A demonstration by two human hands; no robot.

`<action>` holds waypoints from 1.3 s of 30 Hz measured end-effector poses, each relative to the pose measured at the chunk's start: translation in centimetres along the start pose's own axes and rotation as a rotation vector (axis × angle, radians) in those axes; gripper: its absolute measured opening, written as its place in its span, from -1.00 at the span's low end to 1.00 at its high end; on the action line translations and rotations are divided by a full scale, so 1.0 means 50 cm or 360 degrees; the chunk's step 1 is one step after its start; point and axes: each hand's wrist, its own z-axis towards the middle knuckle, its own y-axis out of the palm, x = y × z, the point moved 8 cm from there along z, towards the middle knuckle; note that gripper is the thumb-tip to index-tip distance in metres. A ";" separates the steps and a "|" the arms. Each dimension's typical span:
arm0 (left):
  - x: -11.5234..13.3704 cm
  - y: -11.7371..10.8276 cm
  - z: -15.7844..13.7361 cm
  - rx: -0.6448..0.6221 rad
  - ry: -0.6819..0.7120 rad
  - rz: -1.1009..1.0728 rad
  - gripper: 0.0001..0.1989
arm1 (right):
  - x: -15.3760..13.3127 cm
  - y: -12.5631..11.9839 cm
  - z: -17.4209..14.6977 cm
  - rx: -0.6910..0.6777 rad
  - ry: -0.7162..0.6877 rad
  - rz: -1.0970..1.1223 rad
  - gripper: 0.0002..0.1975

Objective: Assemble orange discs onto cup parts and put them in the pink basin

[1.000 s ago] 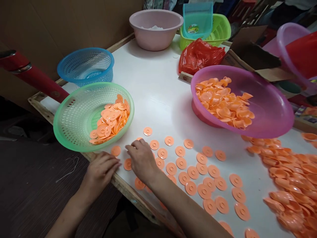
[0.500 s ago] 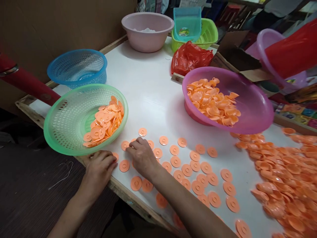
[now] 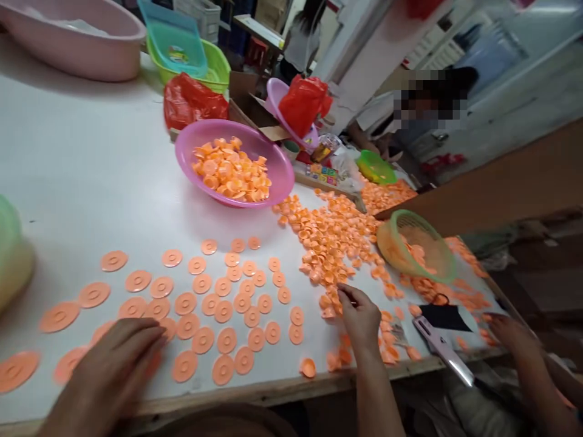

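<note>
I see the left hand (image 3: 112,370) lying flat, fingers spread, on the flat orange discs (image 3: 214,303) laid out on the white counter (image 3: 91,176); nothing gripped. Right hand (image 3: 361,312) is at the near edge of the loose orange cap pile (image 3: 332,240), fingertips pinched narrow; can't tell if a cap is held. Pink bowl (image 3: 277,164) of caps behind.
</note>
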 end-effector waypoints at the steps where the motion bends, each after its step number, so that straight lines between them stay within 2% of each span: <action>1: 0.040 0.037 0.024 -0.0073 0.0111 0.0010 -0.84 | 0.021 -0.011 -0.007 -0.0017 0.0031 -0.0006 -0.68; 4: 0.138 0.129 0.072 -0.0176 0.0398 0.0131 -0.75 | 0.029 0.002 -0.042 -0.0173 0.0027 0.0068 -0.71; 6: 0.170 0.171 0.085 -0.0214 0.0485 0.0301 -0.68 | 0.001 0.034 -0.067 -0.0325 -0.0060 0.0120 -0.76; 8: 0.177 0.200 0.084 -0.0303 0.0515 0.0410 -0.67 | -0.032 0.066 -0.087 -0.0496 -0.0184 0.0161 -0.77; 11: 0.178 0.215 0.063 -0.0412 0.0611 0.0317 -0.62 | -0.053 0.088 -0.096 -0.0640 -0.0293 0.0183 -0.78; 14: 0.169 0.213 0.049 -0.0431 0.0622 0.0293 -0.48 | -0.035 0.088 -0.092 -0.0720 -0.0231 0.0109 -0.85; 17: 0.165 0.211 0.051 -0.0433 0.0551 0.0294 -0.51 | -0.023 0.098 -0.099 -0.0850 -0.0186 -0.0036 -0.97; 20: 0.183 0.205 0.067 -0.0366 0.0563 0.0227 -0.64 | -0.041 0.107 -0.105 -0.0824 -0.0241 -0.0162 -0.94; 23: 0.217 0.213 0.088 -0.0353 0.0654 0.0163 -0.73 | -0.050 0.100 -0.096 -0.0729 -0.0284 -0.0071 -0.90; 25: 0.245 0.231 0.102 -0.0397 0.0721 0.0090 -0.77 | -0.028 0.061 -0.074 -0.0533 -0.0251 0.0052 -0.89; 28: 0.282 0.280 0.125 -0.0548 0.0716 -0.0006 -0.76 | 0.047 -0.040 -0.040 -0.0090 -0.0054 0.0094 -0.87; 30: 0.306 0.327 0.137 -0.0730 0.0688 -0.0043 -0.71 | 0.092 -0.085 -0.036 -0.0002 0.0095 0.0045 -0.85; 32: 0.330 0.374 0.145 -0.0892 0.0670 -0.0046 -0.67 | 0.113 -0.092 -0.048 -0.0139 0.0183 0.0010 -0.84; 35: 0.354 0.428 0.153 -0.1027 0.0627 0.0012 -0.71 | 0.099 -0.053 -0.084 -0.0461 0.0112 -0.0073 -0.84; 37: 0.362 0.448 0.154 -0.1066 0.0600 0.0056 -0.76 | 0.078 -0.023 -0.107 -0.0598 -0.0022 -0.0163 -0.78; 39: 0.364 0.453 0.155 -0.1042 0.0581 0.0088 -0.81 | 0.065 -0.005 -0.122 -0.0614 -0.0091 -0.0209 -0.75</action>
